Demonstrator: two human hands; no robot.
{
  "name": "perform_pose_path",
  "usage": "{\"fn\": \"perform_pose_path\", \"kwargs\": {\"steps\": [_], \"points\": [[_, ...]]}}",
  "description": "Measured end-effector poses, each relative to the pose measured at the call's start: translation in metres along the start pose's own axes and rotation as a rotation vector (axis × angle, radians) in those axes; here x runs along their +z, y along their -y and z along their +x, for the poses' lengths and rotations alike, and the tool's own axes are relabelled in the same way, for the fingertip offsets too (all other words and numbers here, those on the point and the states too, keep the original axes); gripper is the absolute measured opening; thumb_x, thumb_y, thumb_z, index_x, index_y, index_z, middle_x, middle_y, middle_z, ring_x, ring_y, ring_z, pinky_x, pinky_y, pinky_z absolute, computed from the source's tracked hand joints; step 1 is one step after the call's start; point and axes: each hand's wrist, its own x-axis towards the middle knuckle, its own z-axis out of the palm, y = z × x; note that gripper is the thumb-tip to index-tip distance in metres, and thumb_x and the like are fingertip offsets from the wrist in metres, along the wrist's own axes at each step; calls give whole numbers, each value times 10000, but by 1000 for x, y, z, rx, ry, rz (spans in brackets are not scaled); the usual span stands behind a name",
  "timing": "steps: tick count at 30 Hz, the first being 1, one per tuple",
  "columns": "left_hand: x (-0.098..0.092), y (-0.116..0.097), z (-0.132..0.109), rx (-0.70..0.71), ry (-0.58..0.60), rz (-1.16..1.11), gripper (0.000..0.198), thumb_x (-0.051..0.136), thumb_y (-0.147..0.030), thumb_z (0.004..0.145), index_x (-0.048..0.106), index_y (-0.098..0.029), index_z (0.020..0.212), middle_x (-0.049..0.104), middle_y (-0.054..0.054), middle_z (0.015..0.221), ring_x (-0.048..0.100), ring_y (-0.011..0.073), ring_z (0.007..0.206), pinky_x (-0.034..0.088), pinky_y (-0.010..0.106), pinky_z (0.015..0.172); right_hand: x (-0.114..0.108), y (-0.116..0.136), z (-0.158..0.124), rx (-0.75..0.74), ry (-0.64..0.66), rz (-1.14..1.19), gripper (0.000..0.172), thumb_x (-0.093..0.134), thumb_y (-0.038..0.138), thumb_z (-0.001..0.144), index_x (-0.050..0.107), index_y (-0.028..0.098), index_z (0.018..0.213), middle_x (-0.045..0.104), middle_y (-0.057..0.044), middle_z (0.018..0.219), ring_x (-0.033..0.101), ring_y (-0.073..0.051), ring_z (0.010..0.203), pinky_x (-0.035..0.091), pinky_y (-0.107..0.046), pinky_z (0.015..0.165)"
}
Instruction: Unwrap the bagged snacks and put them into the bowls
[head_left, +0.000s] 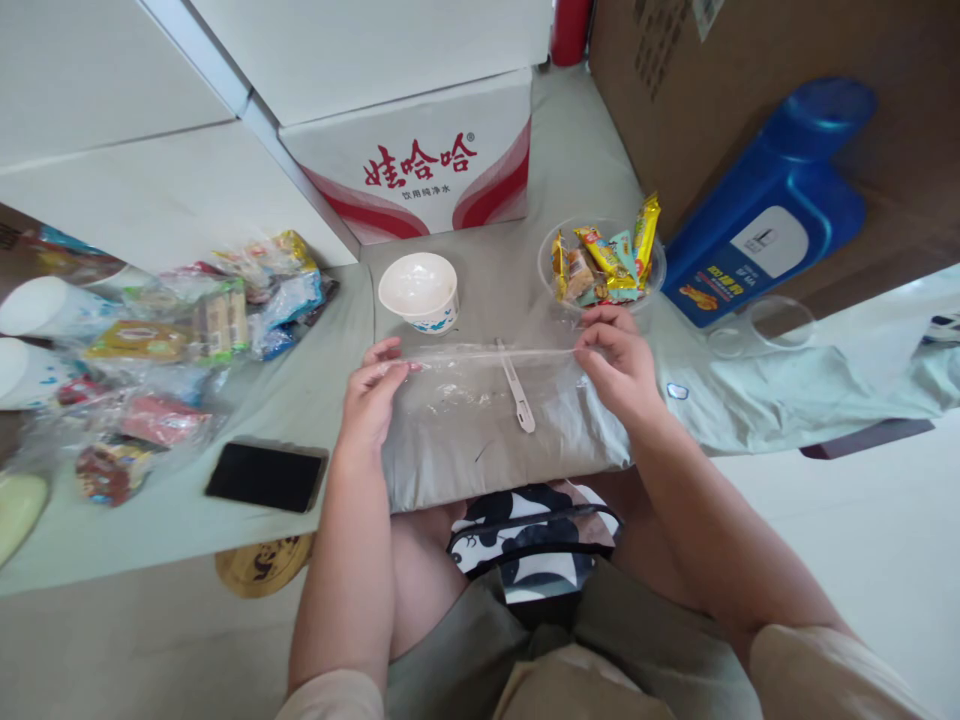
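Observation:
A clear zip-top plastic bag (480, 395) lies flat on the grey cloth in front of me. My left hand (373, 395) pinches the left end of its top edge. My right hand (619, 360) pinches the right end, so the edge is stretched between them. A white plastic spoon (516, 388) shows at the bag's middle; whether it is inside or under the bag I cannot tell. Just beyond the bag stand a white paper bowl (418, 290) and a clear bowl of wrapped snacks (602, 262).
A black phone (266, 476) lies at the left front. A pile of bagged snacks (180, 340) and paper cups (37, 305) fill the left side. A printed white carton (424, 165) stands behind; a blue jug (772, 210) and a clear lid (780, 322) lie right.

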Motion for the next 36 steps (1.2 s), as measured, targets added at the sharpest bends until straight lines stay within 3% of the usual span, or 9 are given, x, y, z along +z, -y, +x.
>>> {"fn": "perform_pose_path", "kwargs": {"steps": [4, 9, 13, 17, 21, 25, 31, 34, 36], "points": [[1, -8, -1, -57, 12, -308, 219, 848, -391, 624, 736, -213, 561, 751, 99, 1185, 644, 289, 1192, 558, 334, 882, 1, 5, -1, -28, 89, 122, 113, 616, 258, 761, 617, 212, 658, 653, -84, 1156, 611, -285, 1119, 469, -489, 1038], [3, -13, -2, -79, 19, -391, 251, 848, -357, 627, 683, -198, 527, 747, 83, 1230, 638, 291, 1241, 583, 307, 859, -1, 9, 2, 16, 74, 167, 116, 630, 284, 750, 613, 221, 655, 705, -77, 1219, 617, -302, 1196, 457, -487, 1066], [6, -14, -2, -96, 4, -424, 237, 845, -342, 625, 676, -194, 548, 778, 74, 1108, 707, 241, 1086, 593, 286, 827, -2, 16, 1, 234, 213, 343, 122, 615, 297, 770, 595, 225, 673, 674, -10, 639, 645, -186, 638, 531, -326, 662], [7, -18, -2, -174, -17, -370, 270, 813, -375, 656, 637, -183, 583, 775, 64, 850, 727, 170, 758, 572, 243, 641, -2, 21, 1, 549, 378, 554, 159, 636, 373, 764, 577, 228, 733, 502, 64, 421, 334, -98, 315, 250, -232, 348], [10, -22, -2, -361, -38, -238, 306, 787, -413, 673, 593, -180, 630, 709, 30, 663, 573, 94, 450, 368, 177, 380, -1, 17, 8, 695, 282, 665, 277, 633, 501, 745, 595, 227, 758, 501, 38, 477, 411, -114, 392, 289, -242, 382], [14, -27, -5, -511, 96, -78, 334, 794, -444, 660, 594, -177, 668, 690, 27, 617, 465, 64, 376, 294, 170, 340, -3, 10, 16, 622, 104, 680, 298, 651, 533, 734, 552, 253, 754, 516, 12, 590, 497, -141, 510, 391, -285, 495], [19, -25, -5, -497, 175, -19, 374, 791, -504, 630, 607, -187, 700, 650, 7, 587, 436, 71, 373, 184, 193, 321, -19, 13, 5, 579, 532, 831, 565, 430, 822, 796, 538, 271, 856, 293, 116, 389, 241, -105, 286, 300, -272, 402], [20, -22, -4, -482, 136, -44, 382, 838, -469, 603, 625, -178, 730, 645, 1, 638, 539, 95, 470, 265, 197, 359, -16, 18, 2, 535, 570, 831, 563, 509, 816, 783, 554, 260, 863, 351, 112, 413, 286, -98, 295, 291, -254, 396], [21, -22, -5, -503, 125, -53, 371, 851, -439, 604, 634, -175, 746, 635, -8, 652, 548, 96, 489, 271, 200, 370, -9, 20, 3, 553, 516, 857, 462, 591, 704, 802, 567, 254, 905, 496, 67, 527, 431, -120, 382, 359, -265, 430]]}}
